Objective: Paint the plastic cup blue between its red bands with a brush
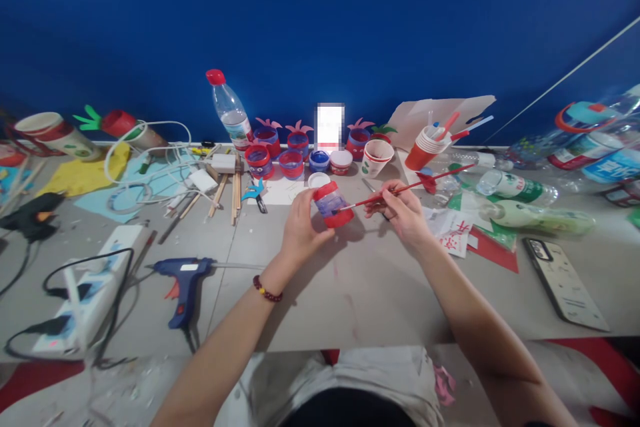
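Observation:
A small cup (331, 205), red at both ends with a purple-blue band, lies tilted in my left hand (301, 227), whose fingers wrap its left side. My right hand (400, 212) pinches a red-handled paintbrush (415, 185). The brush tip touches or nearly touches the cup's side near its red end. Just behind the cup stand an open jar of blue paint (319, 161), a jar with red on it (341, 162) and a round white lid (319, 180). Similar red and blue cups (259, 160) stand in a cluster to the left of the jars.
A blue glue gun (185, 280) and a white power strip (95, 287) lie at left. Paper cups with brushes (425, 150), plastic bottles (517, 187) and a phone (565, 283) are at right. A tall bottle (230, 110) stands behind wooden sticks (235, 197).

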Available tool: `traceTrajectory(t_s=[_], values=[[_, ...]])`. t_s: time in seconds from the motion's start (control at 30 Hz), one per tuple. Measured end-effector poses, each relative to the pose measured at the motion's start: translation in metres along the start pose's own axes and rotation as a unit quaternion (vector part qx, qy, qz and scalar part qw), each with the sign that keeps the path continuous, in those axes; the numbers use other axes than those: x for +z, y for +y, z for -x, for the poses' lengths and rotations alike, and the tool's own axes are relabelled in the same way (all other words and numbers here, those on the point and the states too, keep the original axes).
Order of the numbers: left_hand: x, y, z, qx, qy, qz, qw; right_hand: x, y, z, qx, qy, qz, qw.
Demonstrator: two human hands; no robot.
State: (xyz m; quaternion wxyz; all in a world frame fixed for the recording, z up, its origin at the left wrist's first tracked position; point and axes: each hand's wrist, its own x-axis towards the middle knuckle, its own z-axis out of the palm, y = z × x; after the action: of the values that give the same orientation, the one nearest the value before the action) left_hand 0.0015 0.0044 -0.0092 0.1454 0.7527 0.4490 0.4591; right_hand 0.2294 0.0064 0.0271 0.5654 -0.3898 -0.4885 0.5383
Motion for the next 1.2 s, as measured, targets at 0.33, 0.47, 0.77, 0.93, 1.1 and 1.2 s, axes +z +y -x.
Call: traceTrajectory(t_s=[0.33, 0.47, 0.77, 0.93, 1.1, 1.2], values=[[0.0, 0.0, 0.001, 0.001, -0.003, -0.009, 1.0, -0.003, -0.005, -0.004, -0.011, 0.021, 0.028, 0.999], [0.0, 0.0, 0.001, 0.004, -0.001, -0.009, 1.0, -0.005, -0.006, -0.004, -0.02, 0.025, 0.027, 0.999], [-0.002, 0.0, 0.001, 0.002, 0.0, -0.011, 1.0, -0.007, -0.013, -0.005, -0.046, 0.061, 0.027, 0.997], [-0.003, 0.002, 0.0, 0.008, 0.0, -0.013, 1.0, -0.012, -0.012, -0.005, -0.051, 0.078, 0.012, 0.996], [-0.001, 0.001, 0.0, 0.015, 0.005, -0.026, 1.0, -0.005, -0.007, 0.0, -0.042, 0.04, 0.016, 0.998], [-0.001, 0.001, 0.0, 0.022, 0.013, -0.035, 0.999, 0.003, -0.008, 0.004, -0.055, 0.026, 0.042, 0.997]])
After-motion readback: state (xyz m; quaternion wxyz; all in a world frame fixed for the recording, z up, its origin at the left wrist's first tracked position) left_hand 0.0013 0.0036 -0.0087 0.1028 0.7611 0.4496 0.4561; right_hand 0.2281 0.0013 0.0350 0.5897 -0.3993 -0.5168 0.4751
